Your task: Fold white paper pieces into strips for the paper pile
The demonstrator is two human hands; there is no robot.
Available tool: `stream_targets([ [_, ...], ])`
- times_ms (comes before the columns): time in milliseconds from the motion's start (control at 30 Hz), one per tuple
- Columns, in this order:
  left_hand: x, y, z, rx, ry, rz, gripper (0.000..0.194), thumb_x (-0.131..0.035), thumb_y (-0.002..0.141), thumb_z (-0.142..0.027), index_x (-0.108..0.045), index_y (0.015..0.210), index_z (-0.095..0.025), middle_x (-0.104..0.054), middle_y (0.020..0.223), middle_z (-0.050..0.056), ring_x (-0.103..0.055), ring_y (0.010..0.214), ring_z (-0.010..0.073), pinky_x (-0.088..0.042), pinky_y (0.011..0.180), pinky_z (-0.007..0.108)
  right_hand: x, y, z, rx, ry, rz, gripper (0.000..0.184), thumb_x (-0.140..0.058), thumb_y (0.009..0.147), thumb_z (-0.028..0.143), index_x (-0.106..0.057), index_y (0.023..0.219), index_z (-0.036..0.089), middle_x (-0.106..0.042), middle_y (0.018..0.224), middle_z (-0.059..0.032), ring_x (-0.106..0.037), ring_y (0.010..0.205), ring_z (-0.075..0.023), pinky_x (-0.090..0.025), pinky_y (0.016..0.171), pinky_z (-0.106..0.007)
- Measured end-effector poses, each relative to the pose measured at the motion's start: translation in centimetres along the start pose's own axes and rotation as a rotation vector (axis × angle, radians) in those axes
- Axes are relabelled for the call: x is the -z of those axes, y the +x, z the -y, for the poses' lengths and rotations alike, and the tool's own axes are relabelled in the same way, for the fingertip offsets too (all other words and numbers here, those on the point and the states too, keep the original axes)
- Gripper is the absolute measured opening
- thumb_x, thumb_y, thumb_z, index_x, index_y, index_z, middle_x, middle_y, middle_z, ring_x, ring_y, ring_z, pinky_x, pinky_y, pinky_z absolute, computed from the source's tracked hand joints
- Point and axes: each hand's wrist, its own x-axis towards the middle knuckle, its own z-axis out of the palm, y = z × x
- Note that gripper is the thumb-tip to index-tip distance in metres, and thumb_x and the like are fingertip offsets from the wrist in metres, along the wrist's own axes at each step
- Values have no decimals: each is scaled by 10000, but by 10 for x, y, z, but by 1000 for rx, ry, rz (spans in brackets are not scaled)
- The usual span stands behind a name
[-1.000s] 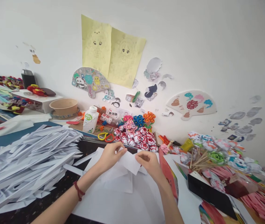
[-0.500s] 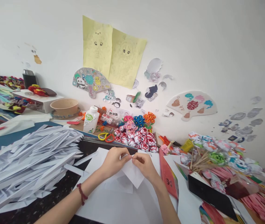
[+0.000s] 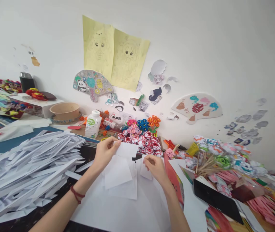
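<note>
My left hand (image 3: 107,151) pinches a small white piece of paper (image 3: 127,149) by its left edge, lifted just in front of the paper flowers. To the right, my right hand (image 3: 155,166) has its fingers closed on another small white piece of paper (image 3: 146,172), which hangs below the fingertips. Several loose white paper squares (image 3: 118,172) overlap between the two hands. They lie on a large white sheet (image 3: 118,211) that covers the table in front of me.
A big heap of folded white paper strips (image 3: 33,164) lies at the left. Behind the hands stand a white glue bottle (image 3: 93,125) and a cluster of red-and-white paper flowers (image 3: 149,143). A black phone (image 3: 217,201) and more paper flowers (image 3: 224,148) are at the right.
My hands were together over one paper square; now they are apart. The left has moved left and up with a piece of paper, the right slightly right with another.
</note>
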Motion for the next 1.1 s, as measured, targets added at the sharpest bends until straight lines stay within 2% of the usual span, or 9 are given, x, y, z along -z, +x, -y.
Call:
stream_targets([
  [67, -7, -2, 3, 102, -186, 29, 324, -543, 778, -458, -605, 766, -141, -544, 603, -18, -455, 534, 94, -306, 470, 186, -6, 0, 2, -5, 145, 50, 145, -562, 761, 275, -637, 805, 159, -592, 637, -2, -526, 517, -119, -435, 480, -225],
  [167, -20, -10, 1, 211, -372, 112, 348, -583, 742, -468, -612, 775, -123, -551, 625, -4, -452, 517, 87, -327, 448, 182, -18, -1, 8, 22, 343, 133, 388, -663, 714, 380, -582, 1036, 179, -638, 813, -40, -563, 570, -129, -481, 519, -251],
  [400, -33, -22, -11, 315, -551, 352, 352, -633, 694, -466, -605, 699, -115, -587, 642, 20, -505, 545, 100, -404, 474, 205, -25, -4, 20, 16, 519, 102, 498, -674, 706, 469, -524, 1084, 182, -617, 770, -32, -534, 550, -129, -453, 513, -260],
  [533, -35, -23, -4, 249, -426, 476, 347, -587, 744, -459, -628, 788, -117, -651, 748, 59, -579, 615, 137, -439, 526, 231, -22, -4, 17, -8, 556, 121, 512, -712, 676, 435, -533, 1082, 180, -630, 803, -41, -558, 586, -136, -446, 503, -242],
  [667, -34, -26, -5, 33, -167, 475, 406, -618, 745, -384, -580, 1111, -212, -619, 1127, 73, -610, 847, 178, -463, 671, 261, -22, -2, 12, -22, 506, 66, 547, -732, 660, 389, -529, 1130, 196, -637, 1014, -91, -614, 808, -202, -493, 584, -262],
  [767, -32, -29, -11, -59, -109, 489, 527, -662, 719, -344, -504, 1216, -272, -556, 1239, 54, -585, 935, 177, -450, 779, 280, -20, -1, 10, -38, 461, 52, 557, -735, 655, 385, -537, 1141, 198, -632, 1058, -101, -617, 877, -230, -511, 627, -286],
  [867, -32, -29, -13, -69, -95, 492, 475, -626, 755, -324, -509, 1211, -261, -585, 1193, 56, -590, 921, 179, -446, 784, 281, -18, -1, 13, -44, 446, 91, 531, -718, 675, 378, -550, 1144, 195, -621, 1092, -106, -619, 846, -220, -498, 586, -265],
  [967, -31, -27, -13, -76, -100, 482, 336, -482, 850, -296, -538, 1171, -216, -642, 1053, 59, -598, 867, 174, -448, 729, 263, -15, -3, 18, -49, 471, 121, 511, -684, 717, 368, -541, 1179, 200, -601, 1140, -102, -613, 801, -196, -476, 553, -243],
  [1100, -28, -24, -12, -57, -74, 349, 263, -456, 852, -317, -622, 994, -171, -661, 833, 31, -575, 748, 164, -435, 667, 246, -12, -6, 22, -112, 563, 118, 407, -627, 786, 339, -569, 1158, 186, -640, 1074, -90, -607, 850, -200, -487, 672, -280],
])
